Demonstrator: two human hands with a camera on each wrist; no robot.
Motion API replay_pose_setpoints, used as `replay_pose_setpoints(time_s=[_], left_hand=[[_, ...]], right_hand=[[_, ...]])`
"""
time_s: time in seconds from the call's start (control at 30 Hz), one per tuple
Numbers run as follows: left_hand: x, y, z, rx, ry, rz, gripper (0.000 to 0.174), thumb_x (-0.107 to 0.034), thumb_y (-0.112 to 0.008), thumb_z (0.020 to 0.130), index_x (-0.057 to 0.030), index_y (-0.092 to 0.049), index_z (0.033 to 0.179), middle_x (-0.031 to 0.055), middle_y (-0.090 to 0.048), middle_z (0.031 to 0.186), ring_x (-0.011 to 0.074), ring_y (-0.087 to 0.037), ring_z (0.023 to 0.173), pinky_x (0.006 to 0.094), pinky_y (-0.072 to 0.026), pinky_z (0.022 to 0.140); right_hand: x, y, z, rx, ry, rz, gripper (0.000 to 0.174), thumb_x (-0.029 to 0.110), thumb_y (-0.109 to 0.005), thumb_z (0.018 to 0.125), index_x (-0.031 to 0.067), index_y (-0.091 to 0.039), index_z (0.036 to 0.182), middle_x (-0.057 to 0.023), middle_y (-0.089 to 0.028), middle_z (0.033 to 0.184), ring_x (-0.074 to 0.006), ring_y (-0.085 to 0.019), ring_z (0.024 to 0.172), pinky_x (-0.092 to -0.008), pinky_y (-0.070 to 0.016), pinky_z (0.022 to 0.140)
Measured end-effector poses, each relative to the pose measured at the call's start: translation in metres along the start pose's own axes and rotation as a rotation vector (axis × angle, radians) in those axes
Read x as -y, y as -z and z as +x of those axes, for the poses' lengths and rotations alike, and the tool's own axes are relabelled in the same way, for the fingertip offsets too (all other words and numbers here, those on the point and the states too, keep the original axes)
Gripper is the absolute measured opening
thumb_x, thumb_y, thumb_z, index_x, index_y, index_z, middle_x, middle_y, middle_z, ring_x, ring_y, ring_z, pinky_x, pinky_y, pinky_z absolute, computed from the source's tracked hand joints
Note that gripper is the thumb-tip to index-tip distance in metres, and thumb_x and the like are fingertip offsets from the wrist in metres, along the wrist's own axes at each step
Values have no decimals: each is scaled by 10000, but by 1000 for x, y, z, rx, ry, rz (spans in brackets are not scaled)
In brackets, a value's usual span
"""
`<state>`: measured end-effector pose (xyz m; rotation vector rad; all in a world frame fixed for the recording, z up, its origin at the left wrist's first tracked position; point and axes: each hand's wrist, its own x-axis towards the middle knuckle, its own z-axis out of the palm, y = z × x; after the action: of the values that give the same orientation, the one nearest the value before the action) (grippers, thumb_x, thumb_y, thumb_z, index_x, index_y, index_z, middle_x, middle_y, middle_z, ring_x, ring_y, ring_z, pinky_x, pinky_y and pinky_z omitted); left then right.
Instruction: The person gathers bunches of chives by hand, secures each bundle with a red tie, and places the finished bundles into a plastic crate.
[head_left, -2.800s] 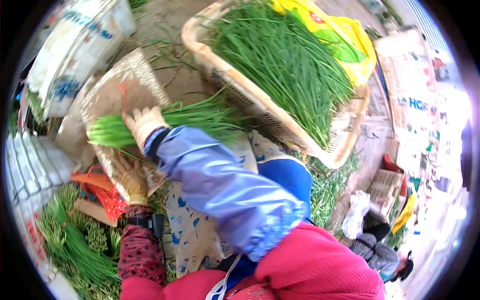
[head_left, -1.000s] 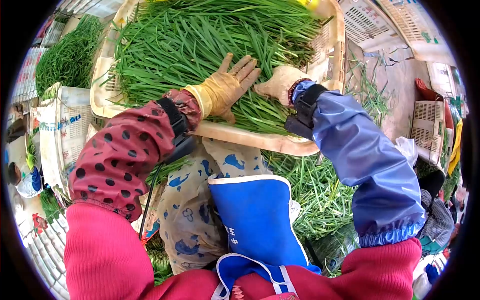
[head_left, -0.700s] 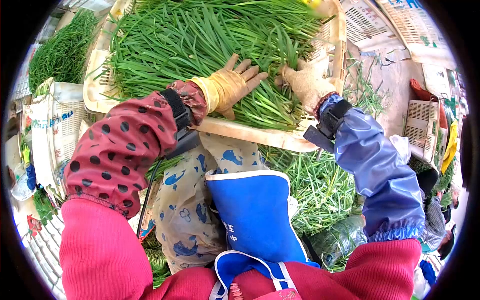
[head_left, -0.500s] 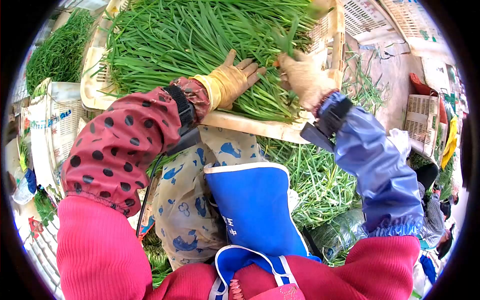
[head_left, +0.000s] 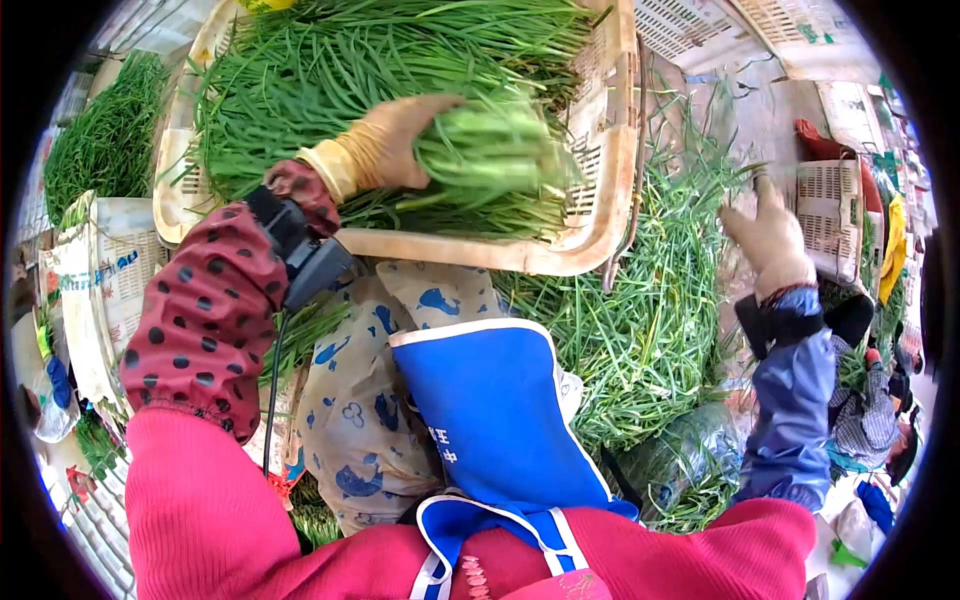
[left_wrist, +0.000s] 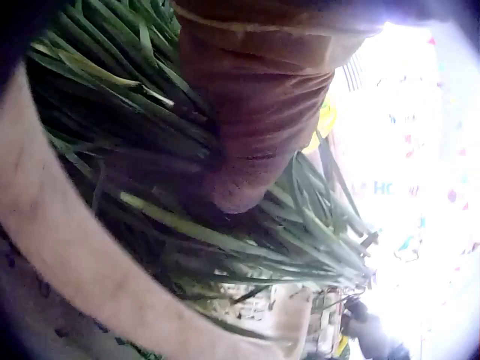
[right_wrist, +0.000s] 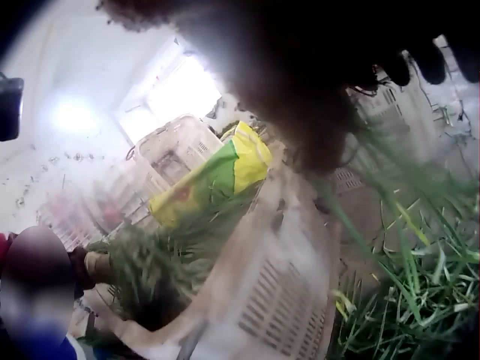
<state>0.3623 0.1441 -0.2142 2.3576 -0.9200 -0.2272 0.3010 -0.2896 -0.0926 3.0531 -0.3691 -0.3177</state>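
Observation:
My left hand (head_left: pixel 390 145), in a yellowed glove, holds a thick bunch of garlic chives (head_left: pixel 490 150) over the basket, pale cut ends to the right and blurred. In the left wrist view the gloved hand (left_wrist: pixel 240 165) lies across dark green chives (left_wrist: pixel 300 225). My right hand (head_left: pixel 770 235), in a pale glove, is out to the right above loose leaves, its thumb and a finger spread apart. Blurred blades (right_wrist: pixel 360 225) trail just below it in the right wrist view, where the hand itself is mostly dark.
The large plastic basket (head_left: pixel 598 235) is heaped with more chives (head_left: pixel 330 90). To its right, loose leaves (head_left: pixel 640 330) cover the floor. Crates (head_left: pixel 830 205) stand at the right. Another chive heap (head_left: pixel 105 130) and crate (head_left: pixel 120 270) are at the left. A seated person (head_left: pixel 865 420) is at far right.
My left hand went from lying flat on the chives to gripping a bunch. My right hand picked at leaves in the basket, then swung right, outside it. Earlier, both hands were at a board.

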Motion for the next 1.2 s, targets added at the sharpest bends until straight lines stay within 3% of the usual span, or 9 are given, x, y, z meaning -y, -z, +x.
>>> replay_pose_setpoints(time_s=[0.13, 0.27, 0.43, 0.6, 0.7, 0.9, 1.0, 1.13, 1.2], left_hand=[[28, 39, 5, -99, 224, -394, 861, -101, -756, 667, -20, -381, 1439, 90, -673, 1146, 141, -632, 975, 269, -512, 903], [41, 60, 0, -63, 417, -517, 840, -32, -738, 672, -9, -388, 1435, 71, -665, 1134, 118, -615, 922, 270, -519, 854], [54, 55, -10, -88, 216, -395, 930, -77, -781, 634, -53, -365, 1465, 130, -628, 1224, 204, -599, 1090, 321, -465, 989], [13, 60, -21, -90, 181, -191, 1188, -126, -826, 604, -129, -108, 1551, 219, -550, 1312, 305, -557, 1193, 362, -459, 1007], [8, 63, -30, -20, 327, -300, 1075, -128, -826, 608, -107, -230, 1501, 196, -612, 1215, 275, -598, 1103, 351, -491, 942], [10, 51, -50, 2, 157, -371, 618, -220, -829, 666, -35, -621, 1218, 160, -661, 1168, 296, -621, 1067, 383, -495, 939], [-20, 67, -59, 201, 643, -130, 652, -251, -826, 652, -15, -603, 1218, 207, -648, 1151, 321, -608, 1087, 379, -482, 958], [-72, 77, -113, -180, 583, 128, 973, -224, -772, 701, -113, -253, 1517, 248, -300, 1530, 443, -283, 1416, 610, -333, 1079], [-94, 86, -153, -341, 476, 138, 927, -181, -744, 747, -90, -246, 1523, 245, -346, 1502, 437, -304, 1406, 560, -299, 1124]], right_hand=[[45, -30, -25, 74, 51, 938, 694, 45, -753, 743, 17, -487, 1384, -147, -620, 1214, -220, -621, 1082, -327, -511, 912], [128, -27, -33, 444, 247, 1518, 777, -38, -752, 724, -38, -408, 1421, -115, -602, 1177, -179, -591, 1094, -284, -524, 856], [216, -39, 22, 270, 500, 1307, 1044, 140, -843, 660, -97, -220, 1464, -248, -560, 1321, -284, -609, 1122, -334, -508, 911], [296, -25, 13, 371, 613, 1782, 860, 6, -760, 741, 100, -348, 1489, -30, -658, 1032, -116, -616, 854, -255, -484, 688], [323, -9, 2, 577, 452, 2017, 309, 35, -701, 815, 47, -665, 1122, -70, -699, 900, -185, -680, 823, -301, -541, 739], [344, -9, -2, 298, 753, 1421, 582, 144, -834, 671, 44, -625, 1205, -49, -706, 969, -116, -657, 858, -262, -543, 789], [358, -18, -4, 313, 562, 1437, 440, 197, -818, 695, 16, -674, 1069, -45, -715, 940, -119, -654, 837, -274, -537, 794], [307, 17, 6, 62, 400, 1467, 277, 286, -727, 817, 41, -710, 946, -51, -695, 863, -173, -633, 765, -329, -505, 763], [248, 29, 35, 50, 441, 1542, 310, 326, -740, 828, 41, -684, 939, -74, -687, 859, -212, -641, 778, -355, -515, 769]])
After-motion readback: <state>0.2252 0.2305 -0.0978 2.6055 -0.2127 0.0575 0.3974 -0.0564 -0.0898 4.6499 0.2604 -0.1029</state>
